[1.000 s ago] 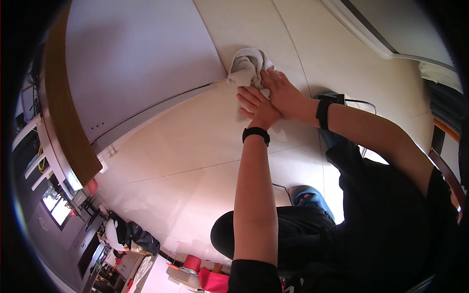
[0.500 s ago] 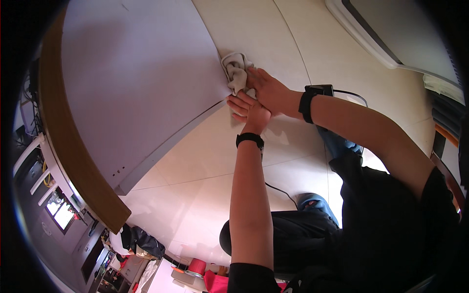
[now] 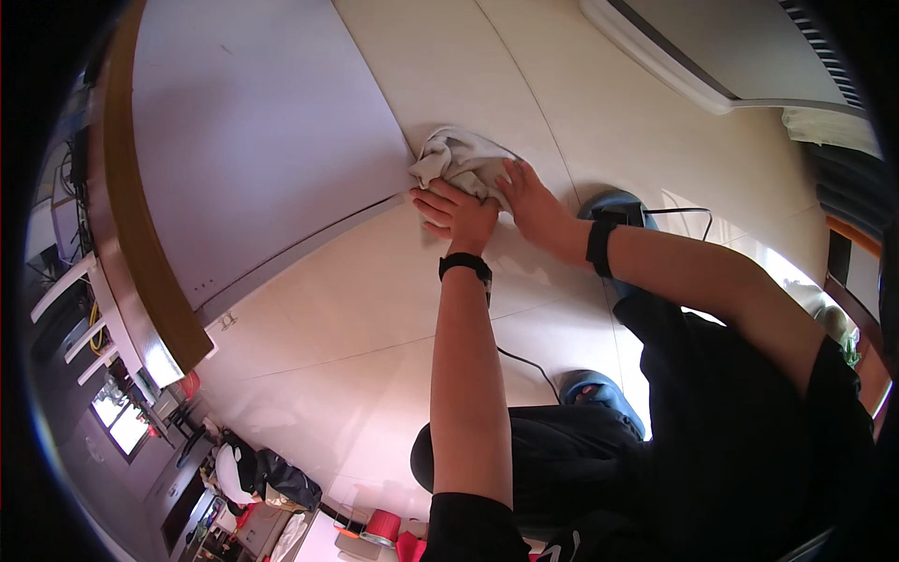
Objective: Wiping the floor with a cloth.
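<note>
A crumpled off-white cloth lies bunched on the tiled floor, against the end of a pale panel. My left hand rests on the cloth's near edge, fingers stretched out and spread. On the right side of the cloth, my right hand has its fingertips closed at the cloth's edge; part of its grip is hidden. Both wrists wear black bands.
A wooden edge borders the panel at left. Beside my slippered feet, a black cable crosses the tiles. A white appliance with a vent stands far right. Bags sit at lower left.
The cloth has spread out wider and shifted slightly nearer. My right hand has moved right, off my left hand, to the cloth's right edge. The left hand has slid slightly left.
</note>
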`<action>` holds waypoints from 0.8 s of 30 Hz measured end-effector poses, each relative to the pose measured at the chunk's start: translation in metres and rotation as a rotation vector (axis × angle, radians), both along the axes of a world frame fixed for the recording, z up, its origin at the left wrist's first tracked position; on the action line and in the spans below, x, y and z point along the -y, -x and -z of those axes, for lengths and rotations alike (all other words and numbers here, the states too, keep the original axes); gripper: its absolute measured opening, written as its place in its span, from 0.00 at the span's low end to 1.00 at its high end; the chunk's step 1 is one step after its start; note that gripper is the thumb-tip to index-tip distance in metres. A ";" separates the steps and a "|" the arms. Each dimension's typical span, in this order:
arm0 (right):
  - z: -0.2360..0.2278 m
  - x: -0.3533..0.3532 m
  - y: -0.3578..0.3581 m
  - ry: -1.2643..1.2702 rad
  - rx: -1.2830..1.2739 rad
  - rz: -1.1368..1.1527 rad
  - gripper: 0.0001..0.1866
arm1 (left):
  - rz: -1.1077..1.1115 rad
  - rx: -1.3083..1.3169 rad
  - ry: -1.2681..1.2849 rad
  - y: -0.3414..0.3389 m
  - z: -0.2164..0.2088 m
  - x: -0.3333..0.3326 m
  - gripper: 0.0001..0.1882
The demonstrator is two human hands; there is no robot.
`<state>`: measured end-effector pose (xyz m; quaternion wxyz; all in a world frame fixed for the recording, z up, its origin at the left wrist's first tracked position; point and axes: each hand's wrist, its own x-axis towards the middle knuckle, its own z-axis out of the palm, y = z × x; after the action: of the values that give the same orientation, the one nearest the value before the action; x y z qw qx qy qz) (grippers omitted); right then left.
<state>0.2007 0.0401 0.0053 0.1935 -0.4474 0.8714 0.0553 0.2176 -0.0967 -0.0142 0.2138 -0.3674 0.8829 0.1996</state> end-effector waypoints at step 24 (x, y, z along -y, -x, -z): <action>-0.014 -0.012 -0.043 0.063 -0.096 -0.155 0.44 | -1.175 0.117 -0.635 -0.043 0.035 -0.005 0.72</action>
<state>0.2432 0.0519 0.0192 0.1324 -0.5162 0.8438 0.0640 0.2606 -0.0920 -0.0496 0.2147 -0.7166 0.4214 0.5127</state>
